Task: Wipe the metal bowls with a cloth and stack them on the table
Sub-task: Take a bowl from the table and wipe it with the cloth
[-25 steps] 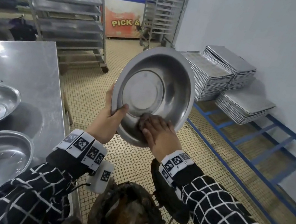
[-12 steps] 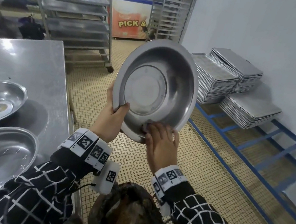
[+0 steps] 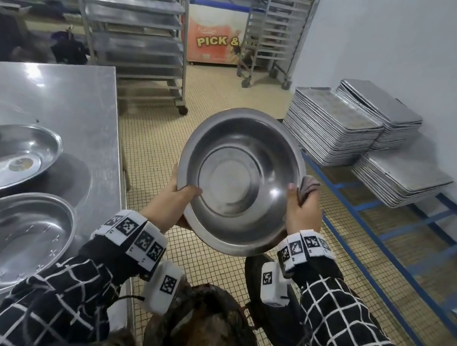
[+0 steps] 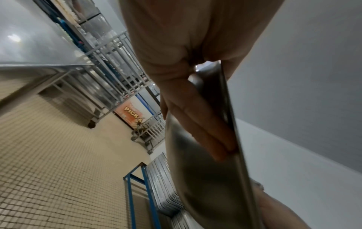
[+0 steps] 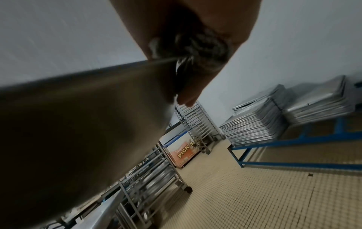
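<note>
I hold a round metal bowl (image 3: 238, 180) in front of my chest, tilted with its inside facing me. My left hand (image 3: 178, 198) grips its lower left rim, thumb inside and fingers (image 4: 203, 127) flat on the bowl's back (image 4: 205, 178). My right hand (image 3: 300, 211) grips the right rim, thumb on the inner edge, with a grey cloth (image 3: 309, 185) bunched between fingers and the bowl's outside. In the right wrist view the cloth (image 5: 197, 46) is pressed against the bowl (image 5: 78, 116). Two more metal bowls, one farther (image 3: 2, 158) and one nearer (image 3: 1, 241), lie apart on the steel table (image 3: 54, 91).
The steel table's edge runs just left of my arms. Stacks of baking trays (image 3: 348, 126) sit on a low blue frame (image 3: 390, 237) at the right wall. Wheeled tray racks (image 3: 137, 23) and a chest freezer (image 3: 216, 33) stand behind. A dark bucket (image 3: 202, 330) sits below my arms.
The bowl came down and sits lower before me. My right hand with the cloth moved from the bowl's lower inside edge round to its right rim and outside.
</note>
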`<state>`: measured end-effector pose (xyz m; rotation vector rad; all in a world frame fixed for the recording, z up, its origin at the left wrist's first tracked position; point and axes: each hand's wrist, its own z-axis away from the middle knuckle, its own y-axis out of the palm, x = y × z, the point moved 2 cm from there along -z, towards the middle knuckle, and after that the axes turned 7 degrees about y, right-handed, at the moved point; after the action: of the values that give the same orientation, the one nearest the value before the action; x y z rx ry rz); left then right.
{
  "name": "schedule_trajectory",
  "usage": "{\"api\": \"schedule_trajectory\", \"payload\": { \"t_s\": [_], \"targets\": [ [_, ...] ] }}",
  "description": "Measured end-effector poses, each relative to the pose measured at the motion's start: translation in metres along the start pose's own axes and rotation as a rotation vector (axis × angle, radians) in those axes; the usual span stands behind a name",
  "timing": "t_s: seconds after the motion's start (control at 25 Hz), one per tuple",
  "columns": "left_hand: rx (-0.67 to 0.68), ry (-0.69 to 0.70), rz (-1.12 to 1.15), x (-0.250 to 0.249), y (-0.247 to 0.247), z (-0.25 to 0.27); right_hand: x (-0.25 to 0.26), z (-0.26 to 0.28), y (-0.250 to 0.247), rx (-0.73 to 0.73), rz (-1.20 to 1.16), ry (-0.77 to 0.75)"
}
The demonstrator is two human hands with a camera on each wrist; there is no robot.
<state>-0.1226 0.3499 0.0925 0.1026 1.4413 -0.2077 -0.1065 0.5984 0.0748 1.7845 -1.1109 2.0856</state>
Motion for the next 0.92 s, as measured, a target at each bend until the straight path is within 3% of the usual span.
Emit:
{"api": "schedule_trajectory", "payload": {
  "t_s": [0.12, 0.24, 0.44, 0.6, 0.76, 0.92],
  "targets": [
    [-0.011, -0.026, 0.044, 0.008, -0.01, -0.002, -0.007, -0.004, 0.008, 0.08, 0.013, 0.14],
    [-0.076, 0.013, 0.049, 0.01, -0.019, -0.002, -0.009, 0.0, 0.019, 0.079, -0.025, 0.176],
    [-0.16, 0.245, -0.013, 0.003, -0.016, 0.01, 0.01, 0.018, 0.028, -0.033, -0.189, 0.15],
    [-0.107, 0.182, -0.007, 0.004, 0.007, 0.018, 0.021, 0.038, 0.042, -0.052, -0.347, 0.15],
    [-0.224, 0.063, 0.164, 0.002, -0.002, 0.011, 0.02, 0.043, 0.04, 0.108, -0.171, 0.056],
    [-0.279, 0.069, 0.0, 0.003, -0.016, 0.003, 0.009, 0.047, 0.035, 0.129, -0.002, 0.036]
  ]
}}
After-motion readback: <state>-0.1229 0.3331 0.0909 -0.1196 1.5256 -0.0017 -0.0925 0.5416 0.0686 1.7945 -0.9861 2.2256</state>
